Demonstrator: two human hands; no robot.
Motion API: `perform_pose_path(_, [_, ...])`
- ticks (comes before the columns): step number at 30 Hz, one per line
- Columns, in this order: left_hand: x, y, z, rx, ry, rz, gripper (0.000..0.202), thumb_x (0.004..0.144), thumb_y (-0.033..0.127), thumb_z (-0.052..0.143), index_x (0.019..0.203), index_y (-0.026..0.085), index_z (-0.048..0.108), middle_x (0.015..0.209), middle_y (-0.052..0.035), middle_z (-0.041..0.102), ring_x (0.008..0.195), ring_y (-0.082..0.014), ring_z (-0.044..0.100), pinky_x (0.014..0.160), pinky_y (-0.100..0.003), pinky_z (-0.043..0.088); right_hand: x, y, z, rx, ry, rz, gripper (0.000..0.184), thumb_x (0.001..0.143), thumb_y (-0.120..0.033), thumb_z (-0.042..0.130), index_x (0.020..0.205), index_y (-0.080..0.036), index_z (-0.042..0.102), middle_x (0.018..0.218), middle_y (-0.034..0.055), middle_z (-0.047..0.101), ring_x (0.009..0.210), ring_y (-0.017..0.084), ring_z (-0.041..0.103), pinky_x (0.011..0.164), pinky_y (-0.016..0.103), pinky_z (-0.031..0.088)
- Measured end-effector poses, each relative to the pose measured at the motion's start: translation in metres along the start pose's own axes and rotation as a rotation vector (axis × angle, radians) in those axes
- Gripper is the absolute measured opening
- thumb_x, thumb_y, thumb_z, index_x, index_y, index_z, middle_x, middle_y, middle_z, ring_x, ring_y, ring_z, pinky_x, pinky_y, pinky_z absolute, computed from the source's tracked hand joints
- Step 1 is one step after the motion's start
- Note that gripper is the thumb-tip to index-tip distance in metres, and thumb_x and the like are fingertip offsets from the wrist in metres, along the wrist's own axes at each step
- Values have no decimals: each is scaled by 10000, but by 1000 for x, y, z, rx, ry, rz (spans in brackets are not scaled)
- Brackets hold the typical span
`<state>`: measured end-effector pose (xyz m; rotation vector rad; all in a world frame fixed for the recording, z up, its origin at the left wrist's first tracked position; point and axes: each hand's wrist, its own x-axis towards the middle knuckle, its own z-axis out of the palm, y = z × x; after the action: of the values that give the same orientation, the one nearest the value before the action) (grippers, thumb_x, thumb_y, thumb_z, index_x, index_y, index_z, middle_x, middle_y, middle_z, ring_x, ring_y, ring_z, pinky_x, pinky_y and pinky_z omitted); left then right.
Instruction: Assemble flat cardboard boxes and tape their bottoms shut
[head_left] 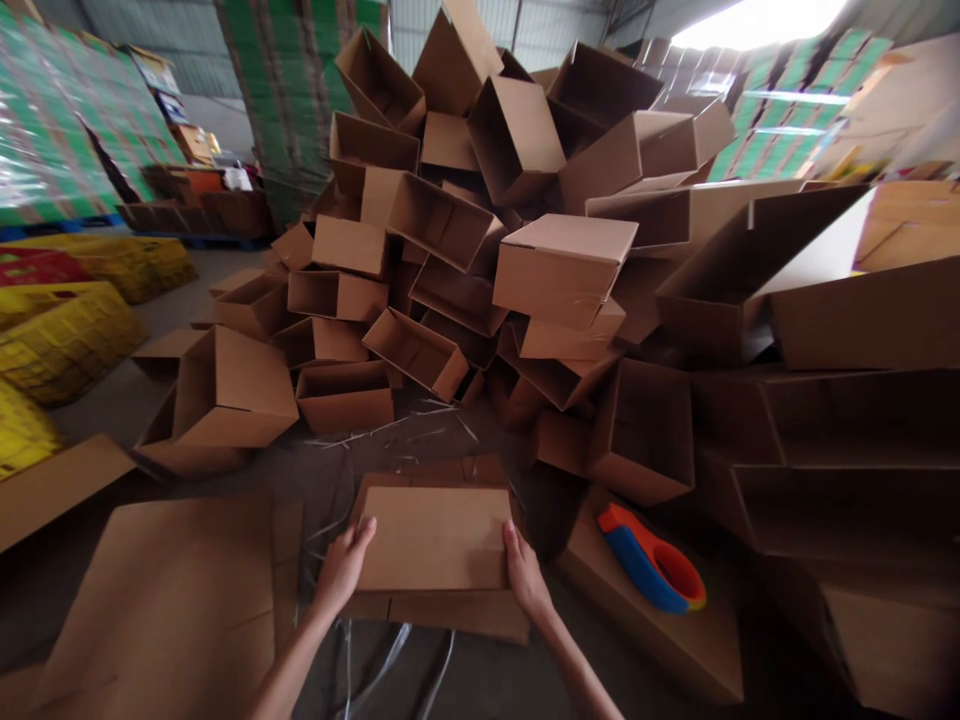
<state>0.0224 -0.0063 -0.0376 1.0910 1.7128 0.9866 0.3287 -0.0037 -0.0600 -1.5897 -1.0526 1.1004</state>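
Between my two hands is a brown cardboard box (435,535), its smooth face turned up toward me. My left hand (343,570) grips its left edge, with the thumb on top. On the opposite edge my right hand (526,572) holds it the same way; the fingers of both hands are mostly hidden beneath. Under the box lie flat cardboard sheets (457,612) on the floor. To the right, an orange and blue tape dispenser (652,560) rests on a closed cardboard box (645,620).
A tall heap of open cardboard boxes (442,220) rises ahead. Larger boxes (862,420) crowd the right side. At the left lie a big cardboard sheet (172,590) and yellow crates (60,340). Loose plastic straps (390,655) trail on the floor. Green-wrapped stacks (285,100) stand behind.
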Motion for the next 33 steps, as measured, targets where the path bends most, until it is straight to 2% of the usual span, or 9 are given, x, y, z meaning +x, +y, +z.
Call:
perform_pose_path(4, [4, 1, 1, -8, 20, -33, 536, 674, 675, 628, 828, 172, 733, 924, -108, 779, 1113, -369, 639, 939, -401, 474, 2, -1, -1, 1, -19, 11, 931, 700, -866, 452, 1192, -116, 700, 1231, 143, 684, 1283, 343, 524, 1106, 431, 353])
perform_pose_path(8, [4, -4, 3, 37, 63, -7, 548, 718, 689, 566, 813, 176, 734, 920, -126, 781, 1108, -364, 649, 911, -383, 489, 1, -2, -1, -57, -38, 14, 964, 741, -875, 365, 1234, -106, 674, 1251, 154, 670, 1280, 347, 526, 1097, 417, 360])
perform_pose_path(13, [8, -10, 3, 42, 110, -20, 475, 738, 652, 567, 724, 200, 713, 858, -119, 786, 1099, -362, 658, 854, -357, 517, -3, -3, 0, -139, -31, 11, 1028, 750, -898, 254, 1230, -91, 672, 1287, 185, 640, 1288, 365, 516, 1094, 426, 351])
perform_pose_path(20, [17, -7, 0, -108, 141, -99, 298, 714, 494, 682, 711, 198, 722, 864, -85, 791, 1119, -332, 660, 949, -399, 498, 1, -3, -2, -136, -65, 27, 1010, 752, -903, 235, 1154, -106, 706, 1150, 171, 707, 1190, 355, 584, 1031, 430, 407])
perform_pose_path(24, [15, -5, 0, -189, 97, -231, 272, 751, 443, 674, 714, 179, 726, 839, -99, 788, 1079, -334, 682, 925, -421, 521, 4, -4, -4, -167, -54, 12, 994, 756, -898, 257, 1173, -111, 699, 1176, 176, 697, 1223, 349, 563, 1045, 440, 401])
perform_pose_path(28, [10, -5, -3, -241, 64, -229, 280, 741, 460, 704, 719, 181, 728, 781, -102, 780, 1016, -343, 705, 833, -410, 565, -2, -9, -9, -217, -74, -13, 871, 816, -837, 285, 1195, -169, 697, 1174, 142, 707, 1216, 323, 578, 1039, 422, 413])
perform_pose_path(33, [9, -5, -7, -267, -19, -279, 287, 761, 454, 687, 716, 173, 725, 708, -91, 764, 881, -319, 738, 683, -363, 583, -12, -14, -11, -261, -74, -79, 856, 865, -792, 223, 1226, -162, 676, 1193, 150, 696, 1216, 333, 577, 989, 404, 445])
